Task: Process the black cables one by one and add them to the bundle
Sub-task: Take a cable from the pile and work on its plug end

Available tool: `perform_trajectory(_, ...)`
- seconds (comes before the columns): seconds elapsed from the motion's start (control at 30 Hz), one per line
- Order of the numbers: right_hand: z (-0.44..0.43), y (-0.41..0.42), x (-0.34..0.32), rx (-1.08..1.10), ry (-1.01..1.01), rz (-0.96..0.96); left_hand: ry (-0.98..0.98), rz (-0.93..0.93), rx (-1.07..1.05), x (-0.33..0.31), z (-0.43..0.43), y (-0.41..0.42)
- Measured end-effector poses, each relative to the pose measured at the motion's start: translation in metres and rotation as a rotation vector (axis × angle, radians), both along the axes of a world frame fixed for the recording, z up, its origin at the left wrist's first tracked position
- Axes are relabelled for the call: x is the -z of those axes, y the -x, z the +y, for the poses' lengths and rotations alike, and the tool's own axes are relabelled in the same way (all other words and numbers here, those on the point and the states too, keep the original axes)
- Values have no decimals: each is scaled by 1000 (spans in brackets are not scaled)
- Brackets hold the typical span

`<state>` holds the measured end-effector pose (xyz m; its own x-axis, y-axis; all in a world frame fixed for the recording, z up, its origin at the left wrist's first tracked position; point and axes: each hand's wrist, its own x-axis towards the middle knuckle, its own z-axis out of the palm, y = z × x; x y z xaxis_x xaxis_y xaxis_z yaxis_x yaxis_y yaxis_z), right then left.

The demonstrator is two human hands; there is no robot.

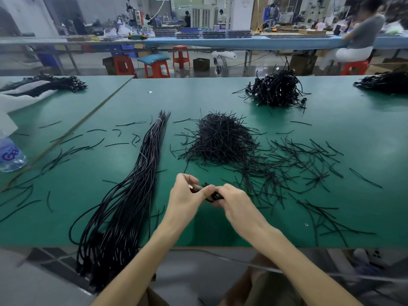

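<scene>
Both my hands meet just above the green table [198, 100], near its front edge. My left hand [187, 197] and my right hand [231, 199] together pinch a coiled black cable [212, 195]; most of it is hidden by my fingers. A long bundle of black cables [132, 191] lies to the left of my hands and hangs over the front edge. A heap of short black ties [220, 140] sits behind my hands. Farther back stands a pile of coiled black cables [276, 91].
Loose ties [309, 164] lie scattered to the right and left. A water bottle [10, 153] stands at the left edge. More cable piles sit at far left [55, 83] and far right [386, 82]. A seated person [362, 38] works at the bench behind.
</scene>
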<state>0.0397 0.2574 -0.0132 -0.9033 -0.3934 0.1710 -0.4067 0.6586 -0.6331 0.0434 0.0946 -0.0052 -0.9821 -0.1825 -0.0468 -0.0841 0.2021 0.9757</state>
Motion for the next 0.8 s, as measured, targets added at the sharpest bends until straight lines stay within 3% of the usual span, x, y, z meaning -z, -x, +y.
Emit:
perform_trajectory(0.2, 10, 1, 5, -43, -234, 62, 350, -35, 318, 1, -10, 9)
perform_trajectory(0.33, 12, 1, 2, -47, -313, 113, 841, 60, 504, -6, -7, 15)
perform_trajectory(0.43, 12, 0, 3, -44, -334, 169, 978, -26, 647, -5, 0, 18)
perform_trajectory(0.5, 14, 0, 5, -19, -309, 247, 982, -16, 665, -4, 2, 23)
perform_trajectory(0.6, 17, 1, 9, 24, -222, 297, 756, -44, 653, -3, 1, 27)
perform_trajectory(0.67, 17, 1, 13, 51, -218, 371, 777, -37, 647, 4, 0, 26)
perform_trajectory(0.73, 12, 2, 15, 126, -334, 514, 844, 27, 545, 15, -1, 25)
perform_trajectory(0.8, 9, 3, 15, 224, -413, 601, 769, 81, 359, 20, -3, 28)
